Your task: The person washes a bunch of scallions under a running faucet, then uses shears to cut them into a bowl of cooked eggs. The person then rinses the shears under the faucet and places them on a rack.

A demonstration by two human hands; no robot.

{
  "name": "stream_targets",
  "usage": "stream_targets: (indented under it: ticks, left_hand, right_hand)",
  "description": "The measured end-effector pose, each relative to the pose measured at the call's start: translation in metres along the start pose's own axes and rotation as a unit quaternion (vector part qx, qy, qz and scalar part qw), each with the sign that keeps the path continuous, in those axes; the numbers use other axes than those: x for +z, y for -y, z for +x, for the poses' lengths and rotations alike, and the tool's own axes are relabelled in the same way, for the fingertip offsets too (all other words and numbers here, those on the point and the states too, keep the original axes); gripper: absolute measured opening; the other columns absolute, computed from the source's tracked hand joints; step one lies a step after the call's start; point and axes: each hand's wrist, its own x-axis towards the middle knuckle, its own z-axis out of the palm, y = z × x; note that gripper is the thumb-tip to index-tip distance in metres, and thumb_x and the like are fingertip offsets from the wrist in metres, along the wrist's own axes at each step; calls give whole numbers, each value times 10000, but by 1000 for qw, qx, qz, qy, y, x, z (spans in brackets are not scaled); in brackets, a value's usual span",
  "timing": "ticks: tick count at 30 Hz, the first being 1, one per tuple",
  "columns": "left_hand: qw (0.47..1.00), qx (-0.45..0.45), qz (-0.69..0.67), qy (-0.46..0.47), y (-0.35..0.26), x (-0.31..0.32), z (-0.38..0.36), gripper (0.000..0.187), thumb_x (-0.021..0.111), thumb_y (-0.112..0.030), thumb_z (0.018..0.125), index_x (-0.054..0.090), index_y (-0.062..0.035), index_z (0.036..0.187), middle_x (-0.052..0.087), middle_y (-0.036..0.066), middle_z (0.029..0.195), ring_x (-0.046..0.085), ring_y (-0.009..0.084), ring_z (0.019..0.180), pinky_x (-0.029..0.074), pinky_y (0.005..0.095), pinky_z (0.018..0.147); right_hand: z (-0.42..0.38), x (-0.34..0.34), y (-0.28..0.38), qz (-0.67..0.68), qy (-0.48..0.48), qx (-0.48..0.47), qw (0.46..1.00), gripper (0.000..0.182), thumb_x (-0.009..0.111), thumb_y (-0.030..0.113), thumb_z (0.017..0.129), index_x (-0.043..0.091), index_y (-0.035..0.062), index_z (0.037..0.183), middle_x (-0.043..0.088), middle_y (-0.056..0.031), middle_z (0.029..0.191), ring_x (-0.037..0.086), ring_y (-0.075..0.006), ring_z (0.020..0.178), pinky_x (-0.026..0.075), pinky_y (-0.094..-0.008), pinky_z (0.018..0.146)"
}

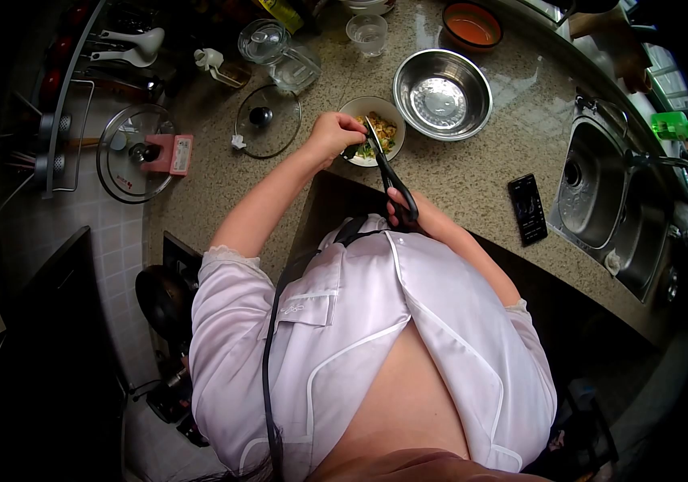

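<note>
A speckled stone counter (473, 181) is curved around the person by the wide view, with a tiled wall (123, 241) seen at the left and a double-basin steel sink (589, 221) set in at the right. On it, a steel mixing bowl (443, 124) is placed just beside a white bowl (368, 161) of chopped food (388, 131), and a smartphone (527, 210) is laid near the sink. At the far side, a glass pitcher (292, 71), a clear cup (367, 34) and an orange bowl (473, 32) are seen; 1 glass lid (280, 132) is laid flat left of the white bowl, and another is propped against a pink stand (169, 153). The left hand (332, 138) is extended to the white bowl's left edge, and a dark piece (350, 151) is pinched in its fingertips. Black-handled scissors (387, 169) are gripped by their handles in the right hand (399, 210), held low near the body; the blades are pointed up and away, over the white bowl. Whether the blades are parted cannot be told.
</note>
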Motion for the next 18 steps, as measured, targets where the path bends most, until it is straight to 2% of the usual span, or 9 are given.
stream_targets:
  ticks: [8, 10, 18]
  left_hand:
    - [998, 33, 17, -45, 2, 1, 1, 157, 681, 34, 638, 614, 23, 780, 625, 84, 759, 592, 137, 700, 481, 245, 656]
    - [997, 50, 19, -57, 1, 1, 0, 134, 691, 36, 621, 620, 8, 731, 622, 58, 713, 589, 125, 657, 486, 244, 624]
    - [999, 38, 25, -29, 9, -3, 5, 151, 695, -24, 672, 615, 6, 796, 620, 49, 747, 577, 108, 686, 463, 222, 646]
  right_hand:
    - [2, 0, -3, 6, -5, 1, 1000, 416, 534, 481, 824, 488, 92, 683, 488, -6, 627, 457, -99, 573, 344, -219, 537]
    - [4, -2, -5, -46, -22, 2, 999, 417, 540, 466, 825, 494, 87, 658, 495, -12, 610, 444, -100, 556, 333, -223, 523]
    - [1, -1, -2, -106, -44, -6, 993, 418, 530, 448, 840, 507, 88, 629, 505, -12, 588, 438, -95, 533, 339, -230, 515]
